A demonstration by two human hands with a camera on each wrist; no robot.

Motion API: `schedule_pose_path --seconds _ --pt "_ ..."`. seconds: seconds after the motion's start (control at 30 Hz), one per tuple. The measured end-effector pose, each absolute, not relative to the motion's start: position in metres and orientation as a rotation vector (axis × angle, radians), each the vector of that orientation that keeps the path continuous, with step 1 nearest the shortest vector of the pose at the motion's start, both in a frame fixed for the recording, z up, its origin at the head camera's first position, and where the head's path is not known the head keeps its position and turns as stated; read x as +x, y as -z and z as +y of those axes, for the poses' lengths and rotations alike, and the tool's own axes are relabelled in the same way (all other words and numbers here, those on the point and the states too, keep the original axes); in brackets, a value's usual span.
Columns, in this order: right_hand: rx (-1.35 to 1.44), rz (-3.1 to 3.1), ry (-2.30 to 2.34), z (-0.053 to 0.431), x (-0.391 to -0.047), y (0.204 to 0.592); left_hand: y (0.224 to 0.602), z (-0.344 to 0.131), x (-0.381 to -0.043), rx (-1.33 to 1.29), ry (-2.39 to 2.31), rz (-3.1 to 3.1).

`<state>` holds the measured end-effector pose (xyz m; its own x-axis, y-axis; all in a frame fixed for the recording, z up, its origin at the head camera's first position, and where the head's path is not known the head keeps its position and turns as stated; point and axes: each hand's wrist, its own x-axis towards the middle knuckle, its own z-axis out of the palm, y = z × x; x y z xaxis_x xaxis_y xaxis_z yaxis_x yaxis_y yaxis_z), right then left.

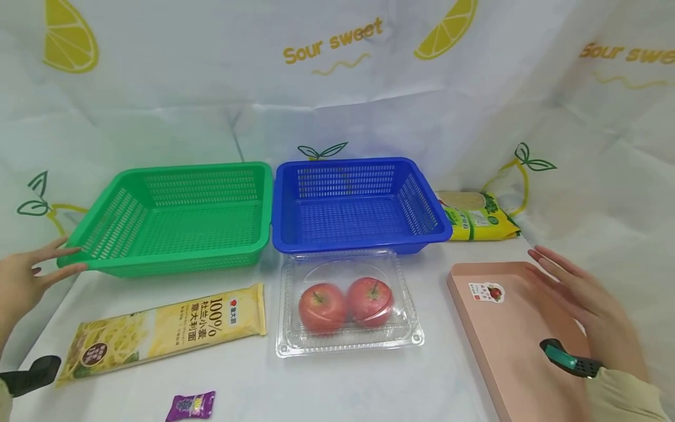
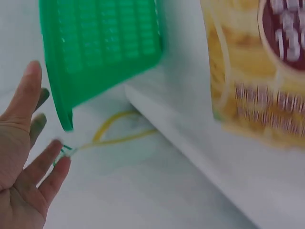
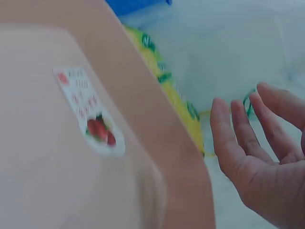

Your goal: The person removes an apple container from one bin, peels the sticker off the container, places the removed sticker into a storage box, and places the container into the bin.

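My left hand [image 1: 26, 281] is at the near left corner of the green basket [image 1: 163, 261], fingers spread around the rim. In the left wrist view that hand [image 2: 28, 157] has its fingers apart, with the basket edge beside them; I cannot tell whether they touch. My right hand [image 1: 585, 299] hovers by the right edge of the pink tray [image 1: 519, 351], fingers extended and holding nothing. In the right wrist view this hand [image 3: 262, 148] appears apart from the tray. A sticker [image 1: 486, 292] with red fruit is on the tray.
A blue basket [image 1: 364, 241] adjoins the green one. In front lie a clear plastic box [image 1: 348, 346] with two apples [image 1: 323, 309], a pasta pack [image 1: 163, 328] and a small purple packet [image 1: 191, 406]. A yellow-green pack [image 1: 477, 217] lies right of the blue basket, near the white printed backdrop.
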<state>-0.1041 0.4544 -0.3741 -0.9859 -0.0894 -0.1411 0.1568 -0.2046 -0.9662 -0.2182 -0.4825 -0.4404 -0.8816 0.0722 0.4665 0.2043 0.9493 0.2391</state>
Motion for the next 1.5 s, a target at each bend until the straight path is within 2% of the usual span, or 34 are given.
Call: schedule_pose_path --seconds 0.1,0.27,0.4,0.63,0.83,1.07,1.27,1.5 --pt "-0.004 1.916 2.298 0.441 -0.107 0.367 0.431 -0.454 -0.205 -0.119 0.418 -2.574" --pt "0.211 1.8 2.388 0.416 -0.127 0.35 0.379 -0.355 -0.158 -0.084 0.592 -2.49" --pt "0.15 1.893 2.429 0.396 -0.139 0.344 0.365 -0.307 -0.138 -0.135 0.828 -2.412" --pt "0.01 2.189 2.389 0.366 -0.159 0.345 0.371 -0.248 -0.12 -0.255 1.149 -2.372" --pt "-0.099 2.762 1.797 0.343 -0.182 0.343 0.377 -0.199 -0.108 -0.295 1.424 -2.498" --pt "-0.435 2.94 1.217 0.326 -0.211 0.331 0.389 -0.146 -0.102 -0.263 1.843 -2.485" --pt "-0.688 3.008 0.902 0.327 -0.221 0.328 0.408 -0.117 -0.101 -0.417 1.782 -2.547" --pt "-0.645 2.974 0.766 0.33 -0.223 0.325 0.418 -0.106 -0.102 -0.595 1.645 -2.619"
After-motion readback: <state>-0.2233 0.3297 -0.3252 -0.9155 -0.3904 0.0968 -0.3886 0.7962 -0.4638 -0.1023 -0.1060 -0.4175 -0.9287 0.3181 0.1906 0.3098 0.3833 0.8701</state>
